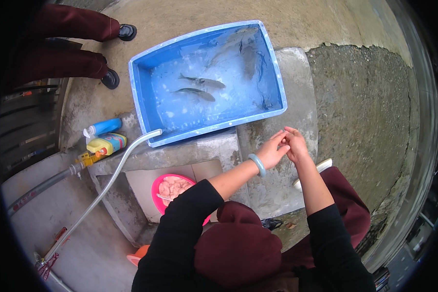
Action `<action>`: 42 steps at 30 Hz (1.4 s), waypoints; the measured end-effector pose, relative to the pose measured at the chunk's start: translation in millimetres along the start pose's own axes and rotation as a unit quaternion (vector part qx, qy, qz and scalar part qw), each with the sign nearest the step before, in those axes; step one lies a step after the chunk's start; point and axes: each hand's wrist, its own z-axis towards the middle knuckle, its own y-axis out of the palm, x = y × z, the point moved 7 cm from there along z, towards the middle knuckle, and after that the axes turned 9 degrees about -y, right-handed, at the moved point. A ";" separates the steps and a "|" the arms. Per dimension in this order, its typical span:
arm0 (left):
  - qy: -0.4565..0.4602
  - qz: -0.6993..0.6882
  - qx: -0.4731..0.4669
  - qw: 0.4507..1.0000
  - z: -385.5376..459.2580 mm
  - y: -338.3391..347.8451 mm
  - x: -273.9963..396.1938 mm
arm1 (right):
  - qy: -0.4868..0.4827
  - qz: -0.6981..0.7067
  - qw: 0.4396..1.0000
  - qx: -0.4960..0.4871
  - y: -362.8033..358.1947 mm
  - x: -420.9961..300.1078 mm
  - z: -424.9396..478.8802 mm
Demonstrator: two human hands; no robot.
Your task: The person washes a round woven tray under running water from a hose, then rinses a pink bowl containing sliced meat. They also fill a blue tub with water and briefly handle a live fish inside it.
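My left hand (272,152), with a pale bangle (257,165) at the wrist, meets my right hand (296,145) at the fingertips. Nothing shows in either hand, though the spot where the fingers meet is partly hidden. Both hang over a concrete ledge (266,197), just below the lower right corner of a blue plastic tub (208,128). Water fills the tub. Two fish lie near its middle, an upper fish (213,83) and a lower fish (203,95); larger dark fish (249,60) are blurred at the right end.
A clear hose (122,160) hooks over the tub's lower left rim. Beside it lie a blue bottle (107,126) and a yellow bottle (111,143). Below, a pink basin (156,195) holds pale pieces, partly behind my left arm. Another person's trousered legs (76,25) stand upper left.
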 end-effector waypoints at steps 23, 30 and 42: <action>0.047 0.147 0.316 0.936 95.1 -201.6 78.1 | -0.186 -0.751 0.633 -0.007 72.2 -103.4 86.7; 0.031 0.352 0.450 0.820 195.1 -265.6 110.3 | -0.178 -0.762 0.621 -0.030 87.1 -112.1 86.5; -0.083 0.433 0.386 0.810 234.8 -257.3 111.7 | -0.166 -0.766 0.618 -0.058 83.4 -109.5 93.6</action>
